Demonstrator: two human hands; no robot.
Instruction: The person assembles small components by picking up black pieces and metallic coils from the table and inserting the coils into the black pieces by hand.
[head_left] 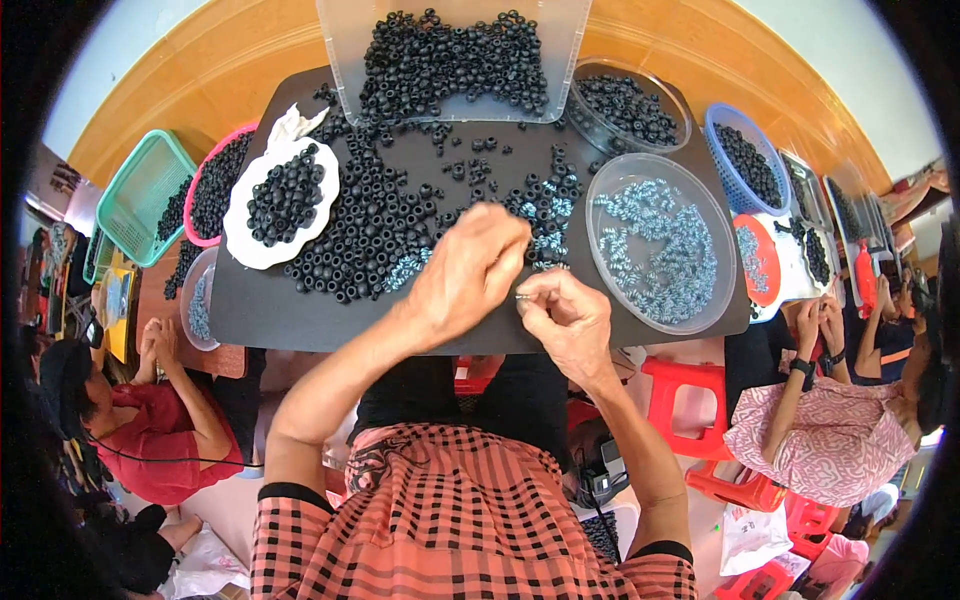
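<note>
My left hand (470, 268) is closed above the dark table, its fingers curled together over the edge of the bead pile. Whatever those fingers hold is hidden. Close beside it, my right hand (568, 318) pinches a tiny shiny piece between thumb and forefinger, too small to name. Black beads (365, 215) with holes spread across the table in front of both hands. Small light-blue coiled pieces (408, 268) lie among them by my left hand. To the right, a round clear tray (592, 225) holds many more such blue coils.
A clear bin (340, 70) of black beads stands at the back, with a clear bowl (684, 135) beside it. A white scalloped plate (240, 240) of beads sits left. Co-workers (165, 420) sit on both sides; red stools (690, 405) stand at right.
</note>
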